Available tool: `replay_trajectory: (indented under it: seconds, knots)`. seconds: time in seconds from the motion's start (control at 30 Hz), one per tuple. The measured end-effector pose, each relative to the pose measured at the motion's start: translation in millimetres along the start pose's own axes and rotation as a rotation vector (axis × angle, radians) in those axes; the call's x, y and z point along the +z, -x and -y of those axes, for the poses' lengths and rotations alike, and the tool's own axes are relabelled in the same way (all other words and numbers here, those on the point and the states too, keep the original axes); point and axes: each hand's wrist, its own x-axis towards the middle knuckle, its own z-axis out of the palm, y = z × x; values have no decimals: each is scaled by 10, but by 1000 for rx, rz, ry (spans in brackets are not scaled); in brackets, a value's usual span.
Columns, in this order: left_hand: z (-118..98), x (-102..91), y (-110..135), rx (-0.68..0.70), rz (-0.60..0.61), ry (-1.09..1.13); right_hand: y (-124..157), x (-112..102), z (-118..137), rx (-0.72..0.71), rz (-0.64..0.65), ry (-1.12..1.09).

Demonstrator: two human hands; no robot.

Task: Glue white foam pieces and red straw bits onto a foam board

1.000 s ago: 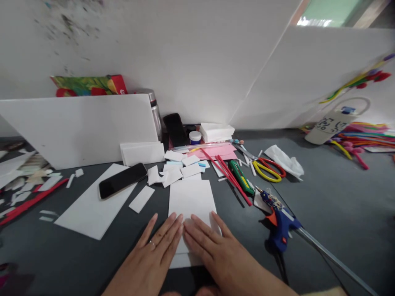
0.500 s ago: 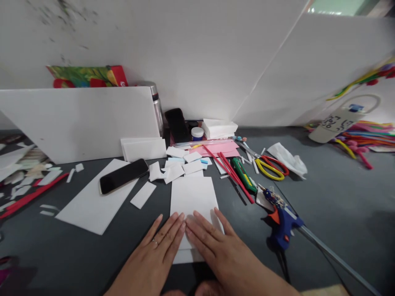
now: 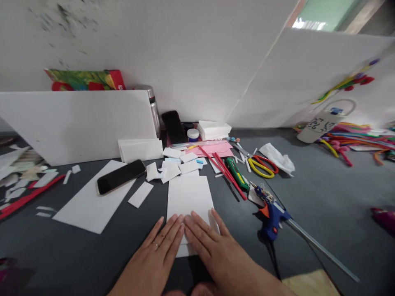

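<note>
A white rectangular board (image 3: 189, 195) lies flat on the dark table in front of me, with the edge of another white layer showing under its near end. My left hand (image 3: 156, 248) rests palm down on its near left part, fingers stretched out, a ring on one of them. On the near right part lies my right hand (image 3: 214, 246), also flat with fingers extended. The fingertips of both hands almost meet at the middle of the board. Small white cut pieces (image 3: 171, 172) are heaped just beyond its far edge.
To the right lie a blue glue gun (image 3: 273, 222) with a long glue stick, a green cutter (image 3: 237, 173), scissors (image 3: 262, 166) and red sticks (image 3: 230, 176). On the left, a phone (image 3: 121, 176) rests on a white sheet (image 3: 89, 209). A large white board (image 3: 80, 127) stands behind.
The camera view has turned slightly to the right, so the table things appear shifted left. Both hands stay flat on the white board, with little visible movement.
</note>
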Motion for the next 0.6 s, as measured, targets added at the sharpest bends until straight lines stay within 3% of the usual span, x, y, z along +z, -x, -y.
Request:
replay_trajectory:
  seconds: [0.13,0.23,0.3,0.37,0.43,0.5,0.6]
  knots:
    - [6,-88,-13,17,15,42,-17,-70,-3,-10,4,-17]
    - [129,-243,-109,-35,-42,120,-88,-203,-15,9,-107,-14]
    - [312,-358,-256,-169,-193,134,-159,-303,-23,43,-231,-20]
    - [558,-456,-462,-419,-356,110,-224,-367,-33,59,-332,-46]
    - [809,-521,-693,-611,-358,26,-256,-370,-48,32,-413,-72]
    - [1002,-540,-910,-617,-318,-58,-253,-317,-67,-15,-491,-80]
    - [1110,-467,-1147,-507,-251,-88,-223,-217,-93,-47,-569,-78]
